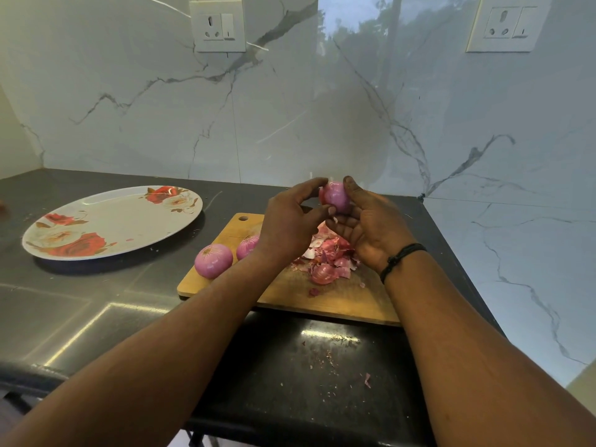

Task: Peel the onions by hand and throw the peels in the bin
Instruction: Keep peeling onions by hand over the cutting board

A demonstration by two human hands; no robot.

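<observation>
Both hands hold one purple onion [335, 196] up above the wooden cutting board [322, 298]. My right hand [371, 227] cradles it from the right and below. My left hand [290, 221] pinches at its left side with finger and thumb, where a bit of reddish skin shows. Two peeled onions lie on the board's left end: one [213, 260] at the corner, and another [246, 246] partly hidden behind my left wrist. A heap of pink onion peels [329, 258] sits on the board under my hands. No bin is in view.
A large oval floral plate [113, 221] rests on the dark counter [96, 301] to the left. Small peel scraps [367, 380] dot the counter near its front edge. Marble walls close the corner behind and to the right, with a power socket [216, 25] on each.
</observation>
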